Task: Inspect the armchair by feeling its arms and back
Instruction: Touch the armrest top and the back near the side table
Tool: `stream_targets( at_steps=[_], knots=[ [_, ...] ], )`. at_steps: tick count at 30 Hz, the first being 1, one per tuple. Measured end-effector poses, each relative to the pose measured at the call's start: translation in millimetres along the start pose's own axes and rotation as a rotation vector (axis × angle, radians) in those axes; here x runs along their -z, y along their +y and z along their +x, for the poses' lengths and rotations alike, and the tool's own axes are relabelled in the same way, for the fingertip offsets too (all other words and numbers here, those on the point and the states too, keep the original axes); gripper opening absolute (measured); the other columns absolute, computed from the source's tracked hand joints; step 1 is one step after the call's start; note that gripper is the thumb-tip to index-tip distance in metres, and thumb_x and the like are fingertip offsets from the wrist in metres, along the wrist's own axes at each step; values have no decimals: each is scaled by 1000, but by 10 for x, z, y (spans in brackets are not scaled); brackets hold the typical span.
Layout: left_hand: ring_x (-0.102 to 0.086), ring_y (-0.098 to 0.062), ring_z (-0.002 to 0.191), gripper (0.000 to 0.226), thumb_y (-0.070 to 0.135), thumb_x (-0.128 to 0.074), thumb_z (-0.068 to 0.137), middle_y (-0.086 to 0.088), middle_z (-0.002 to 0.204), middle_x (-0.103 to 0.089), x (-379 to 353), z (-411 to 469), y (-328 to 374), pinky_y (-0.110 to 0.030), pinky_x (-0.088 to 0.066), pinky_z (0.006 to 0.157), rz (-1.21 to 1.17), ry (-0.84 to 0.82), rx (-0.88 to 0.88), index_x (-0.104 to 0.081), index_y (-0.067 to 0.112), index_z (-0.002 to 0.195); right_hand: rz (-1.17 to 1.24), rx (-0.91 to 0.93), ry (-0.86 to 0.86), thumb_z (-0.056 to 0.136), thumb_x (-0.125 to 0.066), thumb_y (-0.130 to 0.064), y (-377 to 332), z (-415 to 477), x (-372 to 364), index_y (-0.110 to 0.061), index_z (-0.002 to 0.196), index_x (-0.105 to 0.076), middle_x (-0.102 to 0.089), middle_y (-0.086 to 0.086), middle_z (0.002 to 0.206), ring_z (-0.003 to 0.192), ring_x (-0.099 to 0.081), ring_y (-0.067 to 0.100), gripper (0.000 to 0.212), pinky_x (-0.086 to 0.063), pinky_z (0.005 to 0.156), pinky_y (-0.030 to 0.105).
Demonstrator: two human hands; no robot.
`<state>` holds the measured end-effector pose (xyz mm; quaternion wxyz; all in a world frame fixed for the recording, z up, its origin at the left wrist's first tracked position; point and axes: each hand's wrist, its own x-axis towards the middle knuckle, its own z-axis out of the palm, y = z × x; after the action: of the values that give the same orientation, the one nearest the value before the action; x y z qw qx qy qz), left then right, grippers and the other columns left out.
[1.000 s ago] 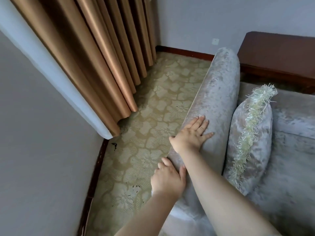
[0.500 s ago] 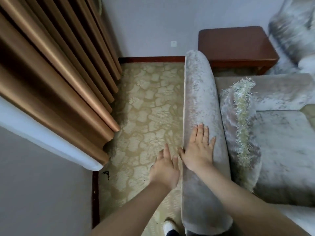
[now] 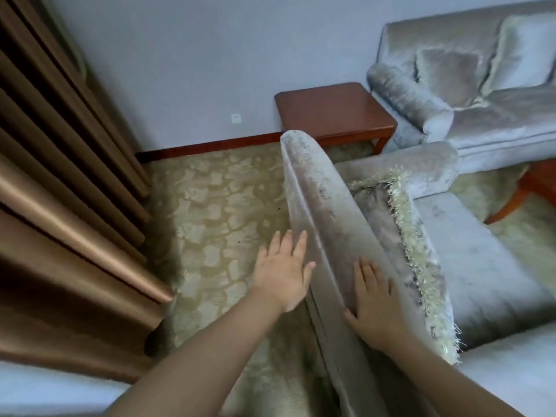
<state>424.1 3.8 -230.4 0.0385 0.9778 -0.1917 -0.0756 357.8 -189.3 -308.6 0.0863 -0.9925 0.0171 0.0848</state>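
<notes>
The grey velvet armchair's back [image 3: 319, 206] runs from the lower middle up toward the wall. My left hand [image 3: 284, 273] lies flat with straight fingers against its outer, rear side. My right hand [image 3: 374, 305] rests flat, fingers spread, on the top and inner side of the back. A fringed grey cushion [image 3: 412, 248] leans against the back just right of my right hand. The far arm [image 3: 421, 164] and the seat [image 3: 469, 260] lie to the right.
Brown curtains [image 3: 69, 191] hang at the left over patterned beige carpet [image 3: 216, 206]. A dark wooden side table [image 3: 334, 109] stands by the wall behind the chair. A matching grey sofa [image 3: 481, 91] with cushions fills the upper right. Another wooden table edge [image 3: 538, 179] shows at right.
My view has swung right, bringing the sofa into sight. My right hand has slid from the top of the back toward its inner side; my left hand stays on the outer side.
</notes>
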Motion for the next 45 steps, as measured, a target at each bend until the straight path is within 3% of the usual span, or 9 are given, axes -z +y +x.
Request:
stream_targets(
  at_steps=[6,12,15,20,23,29,35,39,45],
  knots=[
    [-7,-26,146,62,50,-16,98,-6,159,-12,299,426,-494,-44,-12,115,98,94,-229,0,23,152,-60,-301,43,88,-40,-57,-281,-56,-41,-13,149,18,15,8,159,147,5,23,95,-9,116,51],
    [-8,-27,145,62,50,-17,99,-7,158,-14,398,830,-690,-45,-12,115,23,39,-302,-3,22,152,59,-601,103,88,-36,-62,-645,177,82,-9,151,-4,-7,11,159,145,-10,28,88,-14,115,49],
    [-7,-26,145,62,50,-17,98,-7,158,-14,338,1073,-756,-45,-12,115,105,23,-435,-3,22,152,80,-613,173,87,-41,-58,-723,478,182,-10,149,-12,-19,10,156,143,-19,27,84,-18,114,48],
    [-5,-26,146,63,52,-17,98,-7,159,-12,341,1848,-828,-44,-11,115,199,17,-596,-3,22,152,125,-614,198,88,-39,-58,-700,1258,314,-12,149,-14,-19,11,156,143,-18,29,81,-16,115,45],
    [-6,-26,146,65,53,-18,98,-7,158,-14,418,2465,-854,-46,-12,115,335,48,-718,-3,21,152,149,-606,210,88,-39,-58,-619,1867,397,-11,146,-21,-29,11,150,138,-27,28,77,-22,113,44],
    [-13,-23,144,66,54,-24,97,-4,157,-19,694,3733,-800,-41,-16,114,316,76,-682,-8,22,152,178,-579,189,89,-39,-56,-490,2913,734,-9,147,-18,-34,13,146,134,-32,29,78,-26,110,43],
    [-10,-23,146,66,56,-23,96,-4,158,-17,572,4641,-865,-41,-15,114,352,-39,-709,-8,24,152,210,-604,167,88,-38,-60,-495,3588,885,-10,148,-15,-30,15,149,136,-29,32,82,-26,110,45],
    [-8,-23,146,69,62,-20,94,-2,159,-13,410,5207,-962,-46,-13,114,442,-155,-793,-10,26,152,287,-736,183,90,-34,-61,-572,4065,849,-13,149,-17,-30,14,150,135,-31,32,78,-26,110,45],
    [-32,-23,134,74,75,-23,85,3,151,-27,301,5883,-1188,-41,-35,102,267,-434,-782,-24,33,146,333,-1027,177,89,-23,-64,-719,4544,820,-12,125,-50,-51,14,131,122,-44,31,69,-30,102,44]
  ],
)
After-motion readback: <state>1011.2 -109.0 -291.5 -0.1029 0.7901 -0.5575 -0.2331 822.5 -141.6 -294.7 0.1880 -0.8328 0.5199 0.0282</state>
